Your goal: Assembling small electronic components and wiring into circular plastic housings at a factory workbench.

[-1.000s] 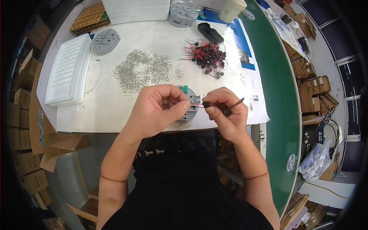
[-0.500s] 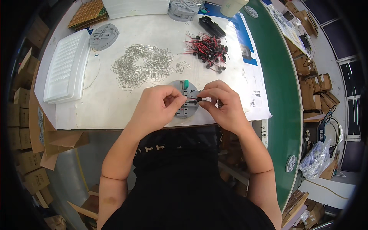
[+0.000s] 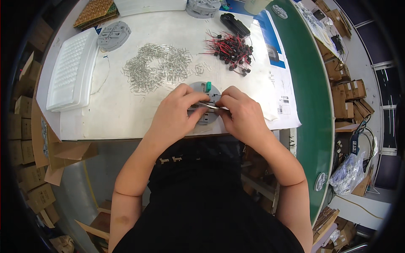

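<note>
My right hand (image 3: 242,109) pinches a slim shiny metal tool that looks like tweezers (image 3: 214,107), its length pointing left. It lies low over a round grey fixture (image 3: 215,90) with slots and a green block (image 3: 208,86) at its far side. My left hand (image 3: 179,110) is closed at the fixture's left side, index finger and thumb by the tool's left end. What those fingertips hold is too small to make out. Both hands cover much of the fixture's middle. Beyond it lie a heap of small silvery metal pins (image 3: 158,67) and a pile of black parts with red wires (image 3: 232,50).
A white tray with rows of pockets (image 3: 74,69) stands at the left. Other grey fixtures (image 3: 114,36) sit farther back, near a white box (image 3: 149,6). A black handheld device (image 3: 234,25) lies behind the wired parts. The table's front edge (image 3: 105,140) runs just before me.
The black part with wires, in my right fingers before, no longer shows there; the shiny tool now lies between my hands. My left hand has shifted slightly right, over the fixture.
</note>
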A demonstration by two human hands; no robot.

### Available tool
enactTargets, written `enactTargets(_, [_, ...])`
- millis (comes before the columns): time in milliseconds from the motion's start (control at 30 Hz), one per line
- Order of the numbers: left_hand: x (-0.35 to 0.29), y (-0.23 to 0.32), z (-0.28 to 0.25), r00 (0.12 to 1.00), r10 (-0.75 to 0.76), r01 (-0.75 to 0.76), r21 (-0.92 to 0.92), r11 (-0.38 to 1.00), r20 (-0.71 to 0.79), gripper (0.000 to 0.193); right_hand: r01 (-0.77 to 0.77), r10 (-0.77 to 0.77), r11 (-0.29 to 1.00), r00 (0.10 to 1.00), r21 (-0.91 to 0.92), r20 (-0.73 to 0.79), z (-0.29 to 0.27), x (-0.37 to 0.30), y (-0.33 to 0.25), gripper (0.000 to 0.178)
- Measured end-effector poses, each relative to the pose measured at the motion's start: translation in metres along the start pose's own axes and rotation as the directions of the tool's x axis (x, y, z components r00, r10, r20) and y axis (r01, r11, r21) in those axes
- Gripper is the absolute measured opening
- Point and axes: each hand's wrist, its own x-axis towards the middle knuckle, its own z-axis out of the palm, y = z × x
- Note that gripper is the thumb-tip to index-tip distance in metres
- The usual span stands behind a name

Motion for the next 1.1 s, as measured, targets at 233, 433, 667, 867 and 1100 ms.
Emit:
enactTargets(233, [-0.003,-0.013,0.007,0.999,-0.053,0.052,-0.093,0.994,-0.009,0.013,0.187,-0.184,0.982,0.979,-0.039,0.085,-0.009,0.004,0.007,0.014])
enactTargets(433, [-0.003,-0.017,0.011,0.999,-0.019,0.016,-0.081,0.997,-0.031,0.016,0.158,-0.151,0.987,0.977,-0.031,0.150,-0.005,0.002,0.008,0.010])
enactTargets(667, [-0.007,-0.025,0.009,0.999,-0.001,0.003,-0.037,0.999,0.047,0.038,0.233,-0.154,0.890,0.962,-0.392,0.224,0.011,-0.029,-0.013,0.022])
enactTargets(867, [-0.004,-0.023,-0.006,0.983,0.127,-0.127,-0.008,0.992,0.130,0.086,0.018,0.002,0.982,0.995,0.187,-0.103,0.008,-0.025,0.006,0.021])
enactTargets(1100, [0.001,-0.010,-0.009,0.979,0.027,-0.051,0.113,0.992,0.204,0.093,0.198,0.337,0.168,0.909,0.966,-0.245,0.028,0.017,-0.005,0.048])
